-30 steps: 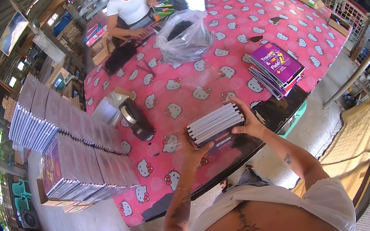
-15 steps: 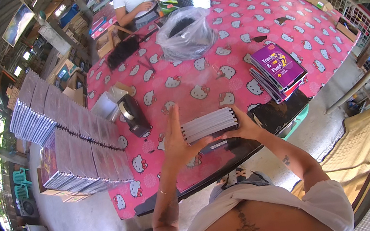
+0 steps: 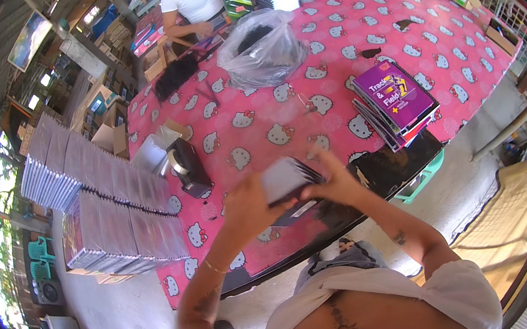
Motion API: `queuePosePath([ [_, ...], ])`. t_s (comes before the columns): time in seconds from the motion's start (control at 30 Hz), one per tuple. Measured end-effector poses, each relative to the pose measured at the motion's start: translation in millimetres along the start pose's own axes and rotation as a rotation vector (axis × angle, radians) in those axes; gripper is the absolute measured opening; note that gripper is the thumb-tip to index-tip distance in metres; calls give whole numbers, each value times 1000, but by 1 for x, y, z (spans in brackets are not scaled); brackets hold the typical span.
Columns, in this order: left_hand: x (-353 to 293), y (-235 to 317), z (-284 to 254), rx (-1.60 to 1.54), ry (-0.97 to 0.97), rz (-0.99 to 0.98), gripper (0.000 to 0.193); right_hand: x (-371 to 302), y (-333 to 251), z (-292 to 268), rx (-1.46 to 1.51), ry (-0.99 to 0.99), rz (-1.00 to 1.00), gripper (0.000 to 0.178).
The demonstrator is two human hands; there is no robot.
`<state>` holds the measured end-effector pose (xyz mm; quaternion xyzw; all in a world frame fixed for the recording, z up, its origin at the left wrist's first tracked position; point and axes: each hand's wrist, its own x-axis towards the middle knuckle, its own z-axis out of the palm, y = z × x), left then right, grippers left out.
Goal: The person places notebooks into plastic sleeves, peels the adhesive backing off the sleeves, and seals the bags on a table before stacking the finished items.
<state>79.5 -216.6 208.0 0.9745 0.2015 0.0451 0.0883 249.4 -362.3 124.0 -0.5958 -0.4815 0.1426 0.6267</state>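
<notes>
Close in front of me, a small stack of wire-bound notebooks (image 3: 285, 179) stands tilted at the near edge of the pink tablecloth, its white page edges up and its dark bindings toward the right. My left hand (image 3: 246, 204) is wrapped round the left end of the stack. At the other end, my right hand (image 3: 338, 181) has its thumb against the bindings and its fingers bent round the far side, a little blurred. Another dark flat thing (image 3: 302, 210) lies under the notebooks, partly covered by my hands.
Left stand tall stacks of wire-bound notebooks (image 3: 124, 217) beside a black tape dispenser (image 3: 189, 167). Purple-covered notebooks (image 3: 398, 98) are piled on the right. A clear plastic bag (image 3: 262, 58) sits farther back. Across the table (image 3: 342, 52) is a person in a white top (image 3: 191, 0).
The stack has tilted, its visible pages narrowing toward the right. My left hand has turned over its left end, with the elbow farther out. The person opposite has lowered an arm.
</notes>
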Motion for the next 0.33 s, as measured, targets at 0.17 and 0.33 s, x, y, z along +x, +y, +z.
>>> queuePosePath([
  [0.17,0,-67,51,-1017,156,-462,69,-12,50,0,589,-187,764,70],
  [0.33,23,-130,139,-873,155,-700,82,18,92,10,565,-168,887,62],
])
